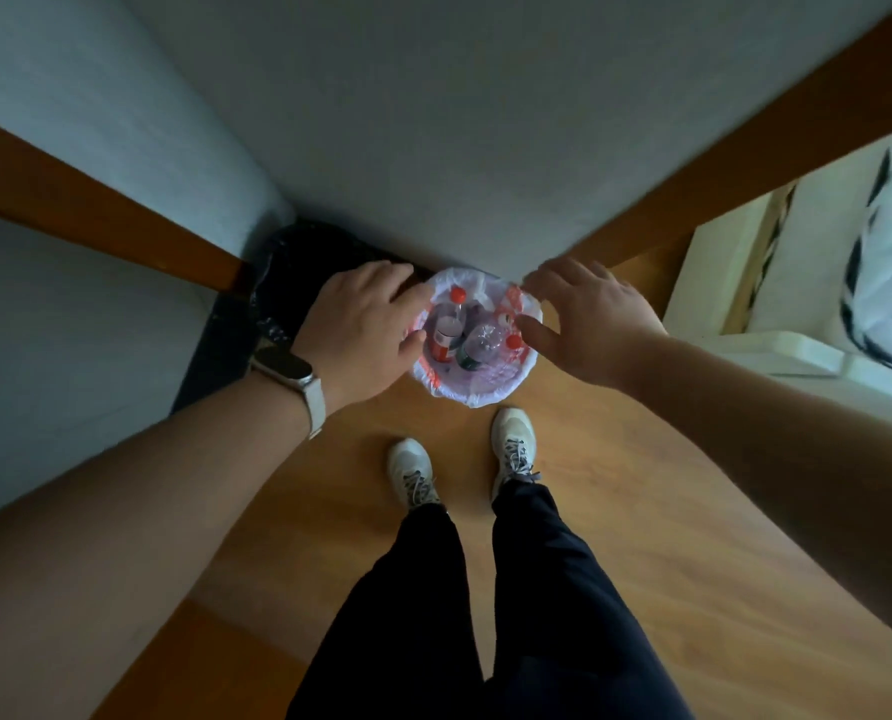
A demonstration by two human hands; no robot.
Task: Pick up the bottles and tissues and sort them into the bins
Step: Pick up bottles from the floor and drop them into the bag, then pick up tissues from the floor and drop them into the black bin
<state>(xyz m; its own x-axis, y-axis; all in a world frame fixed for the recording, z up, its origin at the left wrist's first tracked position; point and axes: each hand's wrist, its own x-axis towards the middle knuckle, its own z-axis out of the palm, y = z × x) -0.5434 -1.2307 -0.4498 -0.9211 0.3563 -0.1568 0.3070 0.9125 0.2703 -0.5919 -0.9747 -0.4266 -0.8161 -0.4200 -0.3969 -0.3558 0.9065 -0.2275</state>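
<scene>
Bottles lie in bin between left hand, right hand.

No legible text. The bottle labels and the red print on the bin liner are too blurred to read.

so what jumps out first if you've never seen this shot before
The white-lined bin in the middle, on the wooden floor, with red-capped plastic bottles lying inside. The open left hand and right hand frame its rim on either side, and a black-lined bin sits just left of it, partly behind the left hand.
</scene>
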